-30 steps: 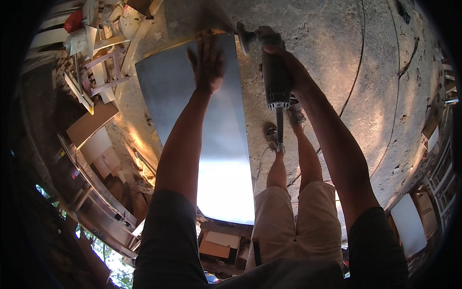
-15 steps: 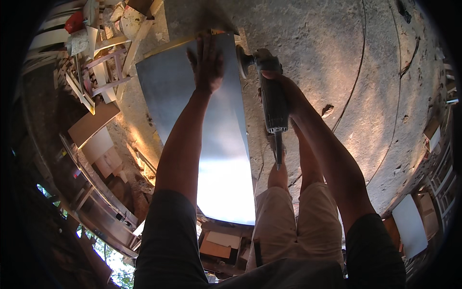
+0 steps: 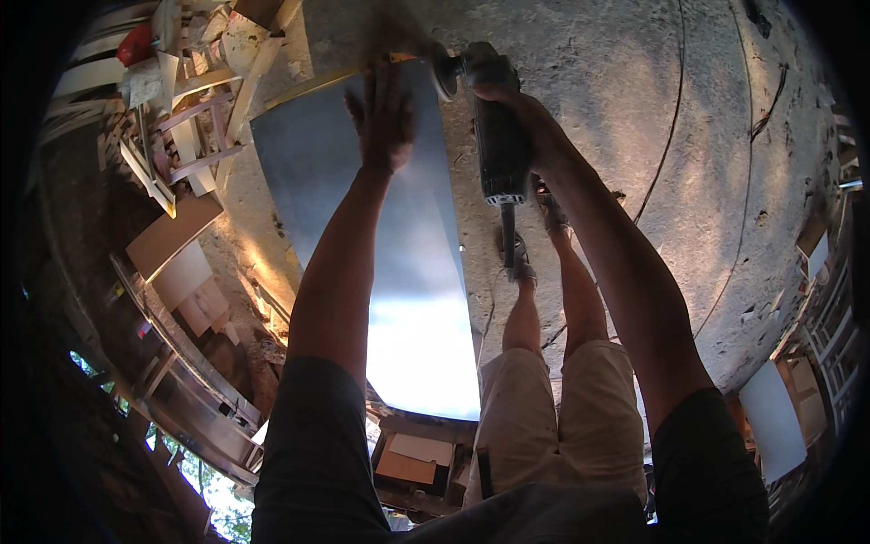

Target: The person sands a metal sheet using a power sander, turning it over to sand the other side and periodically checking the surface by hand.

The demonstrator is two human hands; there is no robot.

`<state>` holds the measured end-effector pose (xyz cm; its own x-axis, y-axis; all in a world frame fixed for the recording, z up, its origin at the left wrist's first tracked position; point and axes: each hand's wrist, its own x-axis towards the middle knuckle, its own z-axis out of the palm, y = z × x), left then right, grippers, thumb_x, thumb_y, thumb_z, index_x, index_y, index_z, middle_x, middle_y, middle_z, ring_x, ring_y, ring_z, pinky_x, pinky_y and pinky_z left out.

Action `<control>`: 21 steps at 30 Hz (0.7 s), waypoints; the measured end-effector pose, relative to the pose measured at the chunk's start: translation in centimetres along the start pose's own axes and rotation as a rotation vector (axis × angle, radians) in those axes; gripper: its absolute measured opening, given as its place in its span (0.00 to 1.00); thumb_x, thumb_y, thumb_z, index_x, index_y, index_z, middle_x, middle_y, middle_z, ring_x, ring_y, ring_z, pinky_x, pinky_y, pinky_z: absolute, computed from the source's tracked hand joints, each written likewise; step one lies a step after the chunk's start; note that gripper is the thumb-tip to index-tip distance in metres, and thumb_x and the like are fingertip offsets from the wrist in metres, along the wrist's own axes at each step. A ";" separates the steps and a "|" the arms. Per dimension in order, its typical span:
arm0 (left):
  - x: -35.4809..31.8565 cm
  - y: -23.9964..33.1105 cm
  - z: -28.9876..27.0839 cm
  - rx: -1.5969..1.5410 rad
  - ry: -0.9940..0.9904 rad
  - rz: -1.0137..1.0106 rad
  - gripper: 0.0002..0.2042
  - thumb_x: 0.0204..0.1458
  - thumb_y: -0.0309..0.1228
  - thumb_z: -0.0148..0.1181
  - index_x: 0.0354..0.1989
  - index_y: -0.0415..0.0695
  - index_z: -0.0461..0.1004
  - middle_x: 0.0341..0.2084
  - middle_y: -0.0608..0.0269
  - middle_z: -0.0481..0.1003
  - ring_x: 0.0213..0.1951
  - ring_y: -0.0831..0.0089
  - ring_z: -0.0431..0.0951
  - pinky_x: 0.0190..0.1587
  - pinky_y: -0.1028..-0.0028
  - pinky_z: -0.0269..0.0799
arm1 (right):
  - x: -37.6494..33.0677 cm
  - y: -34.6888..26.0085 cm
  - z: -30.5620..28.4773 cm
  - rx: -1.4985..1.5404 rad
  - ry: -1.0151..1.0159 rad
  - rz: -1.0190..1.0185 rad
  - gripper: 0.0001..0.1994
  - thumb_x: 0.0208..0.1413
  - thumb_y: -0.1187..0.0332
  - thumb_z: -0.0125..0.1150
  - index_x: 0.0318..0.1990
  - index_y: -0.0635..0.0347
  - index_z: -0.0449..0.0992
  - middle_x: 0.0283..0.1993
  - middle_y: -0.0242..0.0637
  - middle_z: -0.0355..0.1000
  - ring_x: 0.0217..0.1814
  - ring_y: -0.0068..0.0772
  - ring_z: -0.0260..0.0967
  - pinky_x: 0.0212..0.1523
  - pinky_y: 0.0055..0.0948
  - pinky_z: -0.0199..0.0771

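Observation:
A long, smooth grey panel (image 3: 317, 163) lies in front of me, its near end bright with reflected light. My left hand (image 3: 388, 127) rests flat near the panel's far end, fingers stretched out and pointing away. My right hand (image 3: 512, 104) is wrapped round the body of a dark angle grinder (image 3: 501, 150), whose cord end points toward me. The grinder's round disc (image 3: 444, 72) is at the panel's far right corner, beside its right edge; whether it touches the edge I cannot tell. A dark blur lies just past the far edge.
Wood offcuts and frames (image 3: 195, 118) are heaped at the far left, with a red object (image 3: 136, 43) among them. Brown boards (image 3: 177, 236) lie left of the panel. Cables (image 3: 675, 118) run across the concrete floor (image 3: 598, 82) at right. A white board (image 3: 772, 422) leans at lower right.
My right hand has moved the grinder away from me and slightly left, up to the panel's far right corner. My left hand stays nearly where it was. My feet now show below the grinder.

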<state>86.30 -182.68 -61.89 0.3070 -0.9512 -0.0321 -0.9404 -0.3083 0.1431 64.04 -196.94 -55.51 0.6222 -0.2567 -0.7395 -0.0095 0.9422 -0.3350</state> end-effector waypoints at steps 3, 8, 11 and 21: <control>0.1 -0.1 0.4 -0.051 0.017 0.003 0.31 0.71 0.47 0.36 0.80 0.52 0.46 0.80 0.61 0.42 0.81 0.60 0.37 0.75 0.36 0.24 | -0.1 1.4 -0.8 0.019 -0.007 0.018 0.27 0.51 0.55 0.76 0.47 0.68 0.73 0.31 0.38 0.74 0.27 0.31 0.77 0.28 0.30 0.82; -0.1 -0.5 0.5 -0.080 0.057 0.035 0.30 0.71 0.46 0.37 0.79 0.52 0.47 0.80 0.63 0.42 0.81 0.60 0.36 0.75 0.35 0.24 | -2.6 4.6 -1.0 0.063 0.020 0.096 0.26 0.52 0.53 0.75 0.45 0.66 0.74 0.31 0.38 0.75 0.27 0.30 0.77 0.28 0.29 0.82; -0.1 -0.4 0.7 -0.062 0.047 0.032 0.30 0.71 0.46 0.37 0.79 0.52 0.48 0.80 0.63 0.42 0.81 0.59 0.37 0.75 0.36 0.23 | -5.0 6.8 -1.5 0.058 0.049 0.146 0.24 0.55 0.51 0.71 0.45 0.64 0.75 0.31 0.38 0.76 0.28 0.30 0.78 0.29 0.27 0.82; -0.4 -0.9 1.0 -0.047 0.055 0.022 0.31 0.72 0.49 0.33 0.80 0.51 0.47 0.80 0.60 0.43 0.80 0.60 0.38 0.76 0.38 0.24 | -12.3 13.3 -2.1 0.165 0.147 0.320 0.23 0.56 0.52 0.71 0.47 0.62 0.73 0.32 0.39 0.77 0.28 0.32 0.78 0.29 0.29 0.82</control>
<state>86.88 -182.03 -62.98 0.2948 -0.9552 0.0254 -0.9397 -0.2850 0.1891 54.57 -181.69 -52.09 0.4894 0.0393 -0.8712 -0.0519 0.9985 0.0159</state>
